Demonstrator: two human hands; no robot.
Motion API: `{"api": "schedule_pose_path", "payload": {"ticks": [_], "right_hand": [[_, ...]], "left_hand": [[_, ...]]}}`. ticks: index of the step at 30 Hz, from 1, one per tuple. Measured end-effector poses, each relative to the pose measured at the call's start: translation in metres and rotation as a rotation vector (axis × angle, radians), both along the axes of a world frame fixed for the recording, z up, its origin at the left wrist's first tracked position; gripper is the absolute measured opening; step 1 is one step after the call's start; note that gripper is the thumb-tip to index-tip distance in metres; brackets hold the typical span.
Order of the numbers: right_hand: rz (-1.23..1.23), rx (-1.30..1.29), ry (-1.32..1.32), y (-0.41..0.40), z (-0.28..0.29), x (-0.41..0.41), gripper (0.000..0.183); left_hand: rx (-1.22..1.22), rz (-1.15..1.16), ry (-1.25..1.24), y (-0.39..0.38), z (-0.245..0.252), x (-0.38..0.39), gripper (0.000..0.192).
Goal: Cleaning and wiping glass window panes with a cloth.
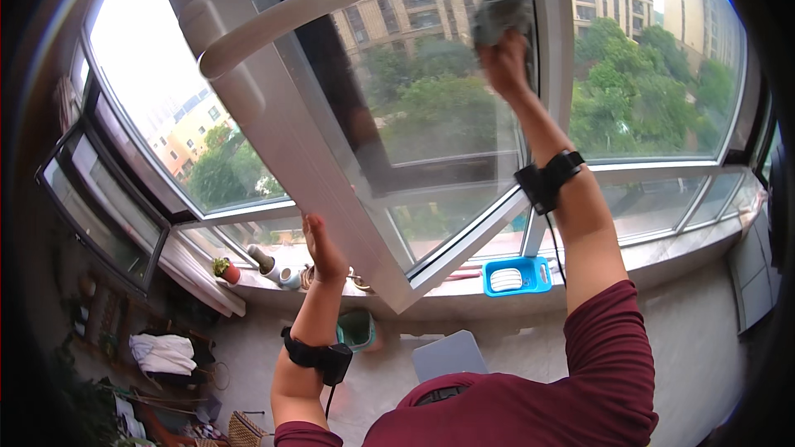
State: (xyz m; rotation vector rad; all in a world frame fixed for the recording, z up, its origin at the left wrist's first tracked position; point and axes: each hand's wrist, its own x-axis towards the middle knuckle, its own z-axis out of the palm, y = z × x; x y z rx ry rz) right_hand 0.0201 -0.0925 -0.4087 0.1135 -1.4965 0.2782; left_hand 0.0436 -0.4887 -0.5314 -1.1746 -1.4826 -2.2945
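Note:
My right hand (506, 62) is raised at the upper right, holding a crumpled grey-green cloth (504, 9) against the glass pane (428, 99) near its right edge. The pane belongs to an open window sash with a wide pale frame (323, 180) and a long beige handle (286, 18). My left hand (323, 251) touches or rests beside the frame's lower left edge, with no object seen in it; its fingers are partly hidden behind the frame. Black bands with cables are strapped around both forearms.
On the curved sill (385, 301) stand potted plants (228, 270) and a blue plastic basket (534, 282) with a white item. Below are a green bucket (357, 329), a grey stool (450, 357) and, at the left, white clothing (163, 352). Another window sash (105, 198) stands open at the left.

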Motion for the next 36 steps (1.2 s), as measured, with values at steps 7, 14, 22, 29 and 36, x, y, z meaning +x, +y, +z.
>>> {"api": "schedule_pose_path", "payload": {"ticks": [7, 14, 22, 29, 36], "right_hand": [[-0.134, -0.408, -0.073, 0.078, 0.028, -0.025, 0.071], [-0.409, 0.066, -0.439, -0.051, 0.133, -0.003, 0.026], [0.017, 0.465, 0.165, -0.173, 0.089, 0.017, 0.019], [0.193, 0.489, -0.276, -0.19, -0.076, 0.037, 0.032], [0.198, 0.543, -0.637, -0.181, -0.18, 0.083, 0.042]], "left_hand": [[0.033, -0.001, 0.024, 0.007, -0.002, 0.004, 0.064], [-0.012, 0.065, 0.053, 0.003, -0.006, 0.006, 0.061], [0.006, 0.036, 0.043, 0.01, 0.004, 0.007, 0.055], [0.082, -0.073, -0.026, 0.009, 0.002, -0.003, 0.056], [0.064, -0.007, 0.038, 0.009, 0.005, -0.009, 0.059]]}}
